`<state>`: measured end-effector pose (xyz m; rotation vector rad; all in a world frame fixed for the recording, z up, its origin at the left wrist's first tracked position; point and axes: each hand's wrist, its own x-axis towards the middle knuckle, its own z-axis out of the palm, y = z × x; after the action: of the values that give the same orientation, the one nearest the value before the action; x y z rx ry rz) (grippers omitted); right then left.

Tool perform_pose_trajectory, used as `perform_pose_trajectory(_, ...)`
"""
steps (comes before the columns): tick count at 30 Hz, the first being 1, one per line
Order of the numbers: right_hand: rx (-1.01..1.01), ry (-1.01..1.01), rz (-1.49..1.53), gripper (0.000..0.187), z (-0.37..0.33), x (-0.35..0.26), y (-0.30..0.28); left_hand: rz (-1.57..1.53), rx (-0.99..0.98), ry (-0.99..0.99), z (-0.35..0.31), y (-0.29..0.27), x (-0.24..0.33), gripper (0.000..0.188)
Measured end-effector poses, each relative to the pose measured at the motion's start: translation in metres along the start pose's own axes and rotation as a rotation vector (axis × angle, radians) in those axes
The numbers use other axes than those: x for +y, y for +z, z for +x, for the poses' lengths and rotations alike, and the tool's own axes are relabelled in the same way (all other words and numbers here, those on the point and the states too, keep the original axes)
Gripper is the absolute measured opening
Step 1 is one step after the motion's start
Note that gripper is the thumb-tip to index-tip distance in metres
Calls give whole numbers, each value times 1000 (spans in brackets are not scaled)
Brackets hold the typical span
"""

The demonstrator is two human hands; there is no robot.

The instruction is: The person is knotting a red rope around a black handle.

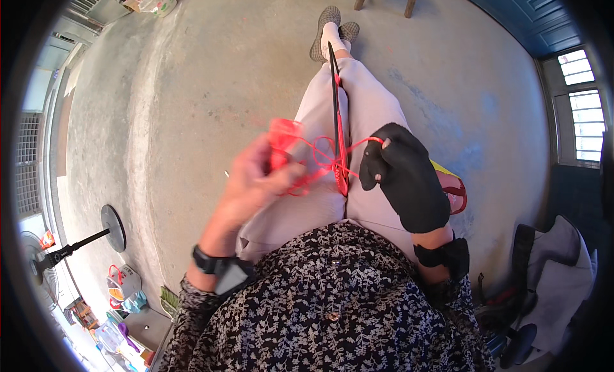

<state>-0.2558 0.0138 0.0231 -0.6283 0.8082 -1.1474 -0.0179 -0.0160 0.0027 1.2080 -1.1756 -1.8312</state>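
A bare concrete floor (211,71) spreads under everything, with a blue panelled door (527,10) at its far right. The seated person wears a black blouse (320,295) with a pale leaf print and light trousers (377,97), the legs stretched forward and grey woven shoes (326,30) at their ends. A pedestal fan (83,244) stands on the left, near a white bucket (128,282); a wooden stool (409,1) shows its legs at the top.

Between the thighs lies a long, slim black strip (334,84), pointing away from the body, its nearer part wrapped in red.

The black-gloved right hand (406,174), fingertips poking through the fabric, pinches thin red cord (361,142) on the strip's right. The bare left hand (256,180), slightly blurred, grips a red bundle (281,145) on the other side. Loose loops of the cord tangle between the hands, crossing the strip near its wrapped end. A dark watch (211,262) circles the left wrist.
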Motion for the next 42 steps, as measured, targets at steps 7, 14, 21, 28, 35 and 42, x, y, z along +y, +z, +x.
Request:
perform_pose_trajectory(7, 248, -43, -276, 14, -27, -1, 16, 593, 212, 233, 17, 53, -32, 36)
perform_pose_trajectory(14, 191, -20, -126, 17, -7, -11, -23, 70, 128, 169, 12, 25, -27, 41)
perform_pose_trajectory(21, 93, -77, -704, 32, 15, 34, -72, 717, 244, 484, 13, -6, -8, 22)
perform_pose_trajectory(28, -39, -366, -1564, 30, 20, 50, -38, 1134, -24, 502, 31, 26, -25, 32)
perform_pose_trajectory(35, 130, -323, -406, 35, -15, -24, -45, 148, -95, 193, 20, 9, 6, 43)
perform_pose_trajectory(42, -199, -619, 308, 37, -76, -73, -46, -411, -596, -206, 4, 44, 4, 87)
